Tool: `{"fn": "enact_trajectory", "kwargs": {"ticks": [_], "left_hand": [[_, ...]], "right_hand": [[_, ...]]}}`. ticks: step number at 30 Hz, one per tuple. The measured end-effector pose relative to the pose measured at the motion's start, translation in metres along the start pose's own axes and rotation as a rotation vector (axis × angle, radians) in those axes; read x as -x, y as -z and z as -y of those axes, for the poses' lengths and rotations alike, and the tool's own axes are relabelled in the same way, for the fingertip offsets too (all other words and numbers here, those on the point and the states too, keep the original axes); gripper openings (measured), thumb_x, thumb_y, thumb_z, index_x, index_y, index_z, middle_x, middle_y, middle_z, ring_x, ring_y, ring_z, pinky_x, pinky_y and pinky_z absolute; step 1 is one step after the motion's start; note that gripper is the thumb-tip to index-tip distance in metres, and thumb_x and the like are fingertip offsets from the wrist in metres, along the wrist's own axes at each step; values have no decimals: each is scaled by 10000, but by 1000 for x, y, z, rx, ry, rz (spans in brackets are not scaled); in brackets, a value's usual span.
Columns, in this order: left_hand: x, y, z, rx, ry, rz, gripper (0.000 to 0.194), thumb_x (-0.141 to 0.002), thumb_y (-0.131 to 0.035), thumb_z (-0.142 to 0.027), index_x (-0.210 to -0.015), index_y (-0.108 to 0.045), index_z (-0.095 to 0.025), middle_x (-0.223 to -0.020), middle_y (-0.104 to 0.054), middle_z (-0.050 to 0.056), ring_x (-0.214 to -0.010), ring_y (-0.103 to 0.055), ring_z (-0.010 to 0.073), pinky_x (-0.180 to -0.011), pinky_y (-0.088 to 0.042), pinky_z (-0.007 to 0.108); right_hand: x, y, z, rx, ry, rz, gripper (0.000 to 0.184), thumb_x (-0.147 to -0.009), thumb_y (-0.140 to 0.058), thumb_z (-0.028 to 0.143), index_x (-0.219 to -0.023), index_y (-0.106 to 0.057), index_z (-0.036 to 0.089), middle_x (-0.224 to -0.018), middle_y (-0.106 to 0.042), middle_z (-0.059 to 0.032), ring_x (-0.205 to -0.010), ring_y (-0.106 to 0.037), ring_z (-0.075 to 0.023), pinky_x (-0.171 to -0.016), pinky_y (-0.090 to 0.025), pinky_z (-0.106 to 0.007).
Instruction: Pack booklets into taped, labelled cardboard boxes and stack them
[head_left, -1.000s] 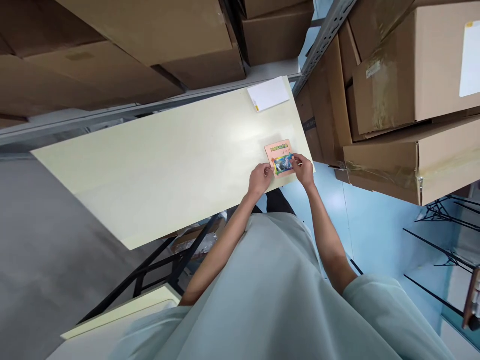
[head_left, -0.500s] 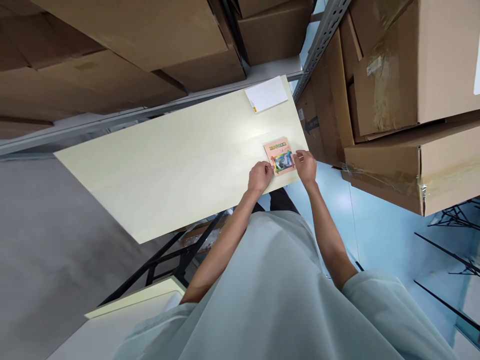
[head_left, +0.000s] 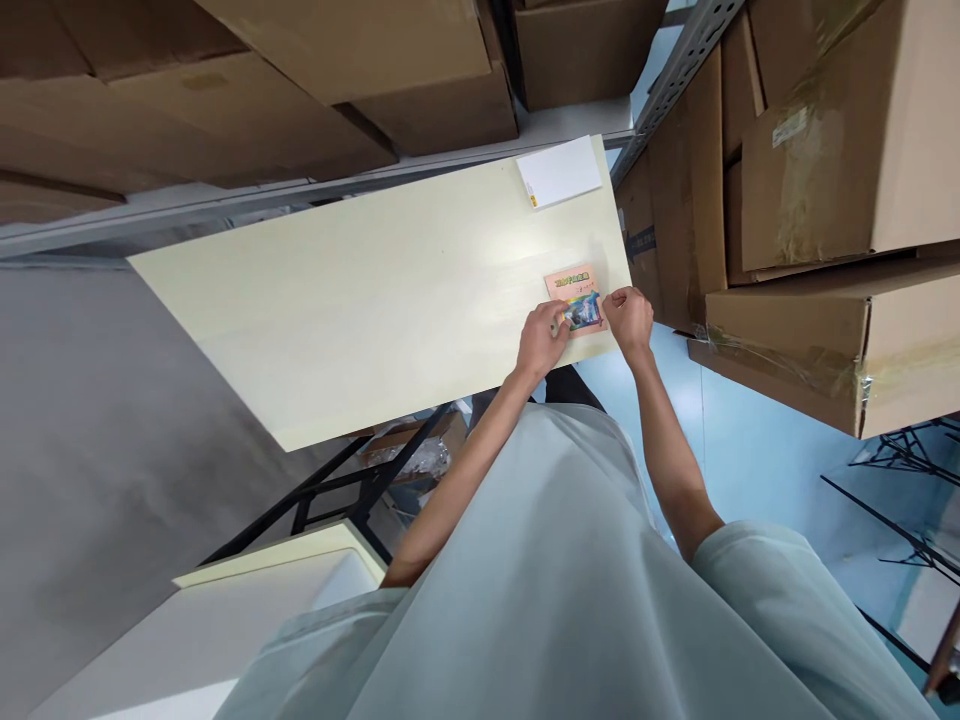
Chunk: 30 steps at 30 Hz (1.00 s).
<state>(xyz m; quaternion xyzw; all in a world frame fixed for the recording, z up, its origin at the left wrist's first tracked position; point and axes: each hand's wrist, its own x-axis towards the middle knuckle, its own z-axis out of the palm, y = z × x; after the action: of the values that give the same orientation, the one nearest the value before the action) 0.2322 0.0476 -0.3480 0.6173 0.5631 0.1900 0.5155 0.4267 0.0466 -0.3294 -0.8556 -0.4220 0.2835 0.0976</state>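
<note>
A small pink booklet (head_left: 567, 281) with a colourful picture on its cover lies flat near the table's right end. My left hand (head_left: 541, 338) rests over its lower left edge, thumb and fingers apart on the cover. At the right edge of the booklet is my right hand (head_left: 630, 318), fingers curled and pinched together. Whatever may be between those fingertips is too small to make out. Both hands are on the cream tabletop (head_left: 360, 300) or just above it.
A white sheet or pad (head_left: 561, 172) lies at the table's far right corner. Cardboard boxes (head_left: 420, 120) fill the shelf behind, and more boxes (head_left: 795, 340) are stacked at right. Black table legs (head_left: 375, 490) stand below the front edge.
My left hand has opened and moved onto the booklet's cover from its left edge. My right hand stays pinched at the right edge. The whole view has shifted slightly.
</note>
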Motion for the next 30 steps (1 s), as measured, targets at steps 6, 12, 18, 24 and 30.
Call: {"fn": "enact_trajectory", "kwargs": {"ticks": [6, 12, 18, 24, 30], "left_hand": [[12, 18, -16, 261, 37, -63, 223, -1041, -591, -305, -1164, -766, -240, -1273, -801, 100, -1205, -745, 260, -982, -616, 400], [25, 47, -23, 502, 140, -187, 296, -997, -699, -519, -1036, -745, -230, -1045, -826, 81, -1032, -795, 238, -928, -625, 368], [30, 70, 5, 431, 302, -328, 276, -919, -790, -480, -887, -703, -220, -834, -773, 27, -834, -746, 200, -836, -608, 324], [17, 68, 46, 368, 441, -371, 167, -953, -701, -357, -866, -703, -214, -684, -671, -10, -656, -631, 159, -707, -550, 292], [7, 57, 73, 310, 546, -398, 137, -921, -694, -341, -900, -732, -211, -779, -737, 36, -808, -703, 204, -771, -573, 318]], "right_hand": [[35, 15, 31, -81, 186, 15, 139, -978, -613, 317, -887, -671, 230, -937, -755, -73, -871, -710, -243, -840, -541, -360], [69, -5, 78, -156, 300, 163, 178, -1016, -641, 386, -932, -677, 233, -940, -749, -46, -834, -706, -222, -826, -536, -350], [77, -43, 104, -259, 350, 385, 207, -1042, -591, 341, -909, -709, 235, -948, -774, -30, -847, -728, -205, -840, -564, -329], [46, -49, 72, -252, 242, 300, 203, -1002, -616, 338, -1048, -772, 216, -1089, -808, -70, -882, -737, -221, -904, -596, -379], [19, -56, 40, -155, 117, 236, 240, -952, -672, 368, -1085, -767, 192, -1119, -811, -120, -917, -735, -259, -934, -584, -450]]}}
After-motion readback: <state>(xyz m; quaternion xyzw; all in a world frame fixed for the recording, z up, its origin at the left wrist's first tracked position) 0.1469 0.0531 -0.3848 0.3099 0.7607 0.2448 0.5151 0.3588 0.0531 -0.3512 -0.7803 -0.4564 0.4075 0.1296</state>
